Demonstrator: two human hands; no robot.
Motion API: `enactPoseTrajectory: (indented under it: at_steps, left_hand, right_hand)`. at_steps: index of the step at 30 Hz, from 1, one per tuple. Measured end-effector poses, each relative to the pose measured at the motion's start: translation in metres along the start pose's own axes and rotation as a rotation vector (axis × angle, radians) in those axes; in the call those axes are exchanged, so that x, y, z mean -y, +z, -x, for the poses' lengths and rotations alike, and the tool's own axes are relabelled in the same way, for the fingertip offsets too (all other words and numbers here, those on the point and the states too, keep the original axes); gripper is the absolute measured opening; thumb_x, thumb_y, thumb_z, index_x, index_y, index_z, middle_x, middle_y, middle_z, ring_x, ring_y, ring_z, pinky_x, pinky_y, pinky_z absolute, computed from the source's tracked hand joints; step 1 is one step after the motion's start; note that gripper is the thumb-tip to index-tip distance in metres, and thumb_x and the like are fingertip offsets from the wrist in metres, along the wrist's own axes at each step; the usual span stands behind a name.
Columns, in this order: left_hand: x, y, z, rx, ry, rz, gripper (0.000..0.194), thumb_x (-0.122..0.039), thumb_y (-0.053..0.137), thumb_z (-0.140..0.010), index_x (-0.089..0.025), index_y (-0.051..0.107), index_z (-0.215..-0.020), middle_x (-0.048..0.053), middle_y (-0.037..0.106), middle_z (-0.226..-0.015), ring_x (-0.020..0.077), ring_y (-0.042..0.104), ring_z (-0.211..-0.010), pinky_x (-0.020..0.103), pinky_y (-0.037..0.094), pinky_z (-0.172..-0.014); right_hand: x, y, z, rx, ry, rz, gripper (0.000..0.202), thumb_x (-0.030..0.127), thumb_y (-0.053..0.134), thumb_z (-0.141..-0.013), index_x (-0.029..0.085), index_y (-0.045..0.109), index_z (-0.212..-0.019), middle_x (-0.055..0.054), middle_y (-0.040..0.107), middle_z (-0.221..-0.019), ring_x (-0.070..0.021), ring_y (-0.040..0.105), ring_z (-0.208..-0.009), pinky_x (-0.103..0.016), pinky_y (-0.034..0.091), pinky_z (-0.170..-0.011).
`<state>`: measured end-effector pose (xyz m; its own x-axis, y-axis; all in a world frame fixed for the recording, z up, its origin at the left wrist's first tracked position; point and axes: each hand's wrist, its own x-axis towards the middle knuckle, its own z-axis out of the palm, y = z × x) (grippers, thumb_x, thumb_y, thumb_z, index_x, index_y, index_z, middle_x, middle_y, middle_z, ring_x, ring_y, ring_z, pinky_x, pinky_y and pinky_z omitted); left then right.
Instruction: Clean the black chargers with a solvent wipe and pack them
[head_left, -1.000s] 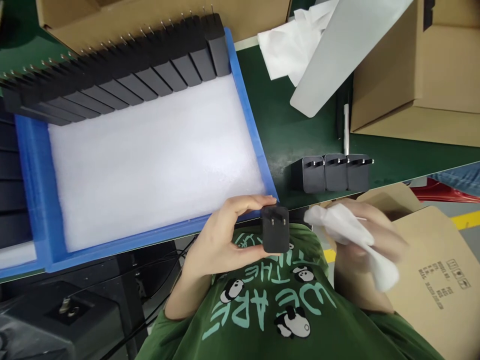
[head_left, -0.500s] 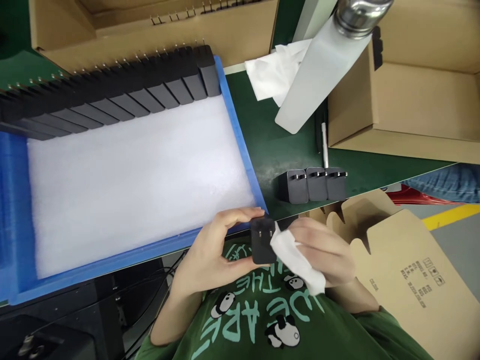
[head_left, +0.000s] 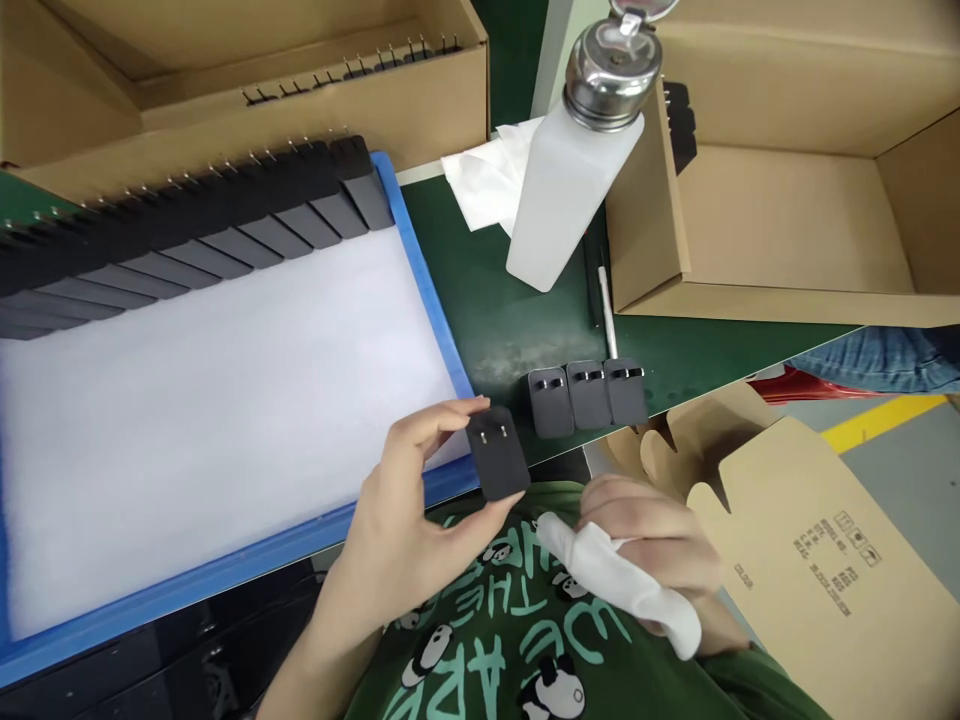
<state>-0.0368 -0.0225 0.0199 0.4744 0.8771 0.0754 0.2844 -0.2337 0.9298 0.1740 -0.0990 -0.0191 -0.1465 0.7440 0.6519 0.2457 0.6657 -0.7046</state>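
Observation:
Between the thumb and fingers of my left hand (head_left: 409,510) is a black power adapter (head_left: 498,462), its two metal prongs facing up toward me. My right hand (head_left: 652,535) is closed around a crumpled white cloth (head_left: 622,580), which hangs out below the fingers. Cloth and adapter are apart. Just beyond the held adapter, three more adapters (head_left: 589,398) stand side by side on the green table (head_left: 480,300), prongs up. A long row of black adapters (head_left: 225,215) lines the far side of the blue tray (head_left: 420,270), over a white foam lining (head_left: 225,420).
A white bottle with a metal cap (head_left: 574,180) stands by folded white cloths (head_left: 487,185) and a pen (head_left: 606,310). Open cardboard boxes are at the back left (head_left: 315,115) and right (head_left: 787,220); both hold adapters. A printed carton (head_left: 825,560) sits below the table edge at right.
The cloth has come away from the adapter as my right hand moved down. My left hand has tilted the adapter and brought it slightly left and up. The whole view has shifted.

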Motion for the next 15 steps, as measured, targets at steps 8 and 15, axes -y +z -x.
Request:
enactPoseTrajectory:
  at_steps: [8,15]
  left_hand:
    - [0.001,0.011,-0.038,0.09,-0.007,-0.087,0.063,-0.009,0.071,-0.079,-0.027,0.039,-0.13,0.009,0.055,-0.136,0.0215,0.059,-0.13,0.038,0.052,-0.111]
    - [0.003,0.011,-0.042,0.189,0.068,-0.392,0.057,-0.013,0.066,-0.085,-0.023,0.036,-0.133,0.01,0.059,-0.137,0.0258,0.042,-0.146,0.055,0.025,-0.128]
  right_hand:
    - [-0.012,-0.018,-0.008,-0.215,0.002,-0.026,0.032,0.027,0.04,-0.102,0.017,0.051,-0.074,-0.004,0.057,-0.073,-0.0128,0.055,-0.058,-0.028,0.045,-0.041]
    - [-0.028,-0.035,0.014,-0.176,0.062,0.119,0.029,0.034,0.04,-0.102,0.021,0.046,-0.076,0.0,0.054,-0.069,-0.0118,0.055,-0.052,-0.029,0.05,-0.043]
